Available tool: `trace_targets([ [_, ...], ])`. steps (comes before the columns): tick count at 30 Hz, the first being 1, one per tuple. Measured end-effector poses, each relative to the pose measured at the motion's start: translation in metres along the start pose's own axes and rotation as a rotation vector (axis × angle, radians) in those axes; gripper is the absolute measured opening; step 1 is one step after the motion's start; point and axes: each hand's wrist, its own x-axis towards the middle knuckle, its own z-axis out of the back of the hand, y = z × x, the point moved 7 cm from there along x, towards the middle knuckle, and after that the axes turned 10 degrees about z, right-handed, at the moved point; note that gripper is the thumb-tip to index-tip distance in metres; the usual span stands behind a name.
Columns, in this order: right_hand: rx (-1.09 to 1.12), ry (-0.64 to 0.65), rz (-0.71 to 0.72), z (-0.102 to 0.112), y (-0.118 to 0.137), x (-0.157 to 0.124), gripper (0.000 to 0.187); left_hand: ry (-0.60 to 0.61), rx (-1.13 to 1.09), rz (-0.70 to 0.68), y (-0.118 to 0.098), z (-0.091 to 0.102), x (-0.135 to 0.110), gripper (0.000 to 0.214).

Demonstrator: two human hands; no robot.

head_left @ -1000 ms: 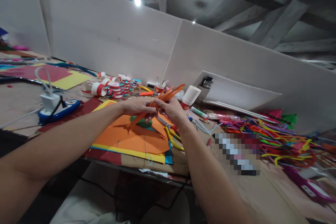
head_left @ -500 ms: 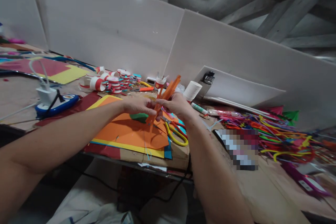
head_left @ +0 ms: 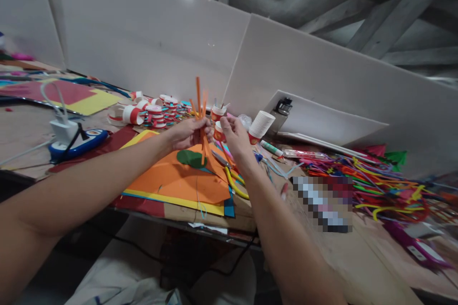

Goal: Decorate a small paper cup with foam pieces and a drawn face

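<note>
My left hand [head_left: 186,133] is closed round a bundle of orange paper strips [head_left: 199,105], held upright above the table. Beside it my right hand [head_left: 233,137] pinches a small red-and-white paper cup ring [head_left: 218,131] close to the strips. Under both hands lies an orange paper sheet [head_left: 179,182] stacked on yellow, blue and red sheets, with a green paper shape [head_left: 191,158] on top. Yellow-handled scissors [head_left: 234,182] lie just right of the sheet, below my right wrist.
Several red-and-white cup rings [head_left: 150,113] sit behind the hands, and a white paper cup [head_left: 260,126] leans at right. A pile of coloured pipe cleaners [head_left: 372,183] covers the right side. A white plug on a blue power strip [head_left: 73,139] stands at left. White boards wall the back.
The orange strips swung from a rightward slant to upright and now sit in my left hand alone. My right hand has come off them and now pinches a small cup ring.
</note>
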Motion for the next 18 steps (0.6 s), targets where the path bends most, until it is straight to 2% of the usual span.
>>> trace_targets([
  [1, -0.002, -0.062, 0.033, 0.0, 0.0, -0.002, 0.044, -0.086, -0.088, -0.044, -0.008, 0.009, 0.001, 0.024],
  [3, -0.012, -0.108, 0.048, -0.005, -0.004, -0.006, 0.042, -0.24, -0.209, -0.108, -0.019, 0.025, 0.0, 0.031],
  [5, -0.009, -0.046, 0.002, -0.015, -0.01, -0.01, 0.041, -0.328, -0.276, -0.139, -0.023, 0.036, -0.001, 0.031],
  [8, 0.013, 0.004, -0.028, -0.023, -0.017, -0.01, 0.038, -0.307, -0.292, -0.127, -0.023, 0.038, -0.001, 0.026],
  [12, -0.062, 0.023, -0.085, -0.017, -0.028, -0.007, 0.027, -0.206, -0.178, -0.03, -0.021, 0.03, -0.002, 0.024],
  [14, -0.19, 0.094, -0.094, -0.015, -0.035, -0.006, 0.023, -0.204, -0.168, -0.035, -0.024, 0.032, -0.003, 0.023],
  [18, -0.59, 0.248, 0.047, -0.016, -0.034, -0.007, 0.016, -0.249, -0.204, -0.081, -0.03, 0.047, -0.001, 0.024],
])
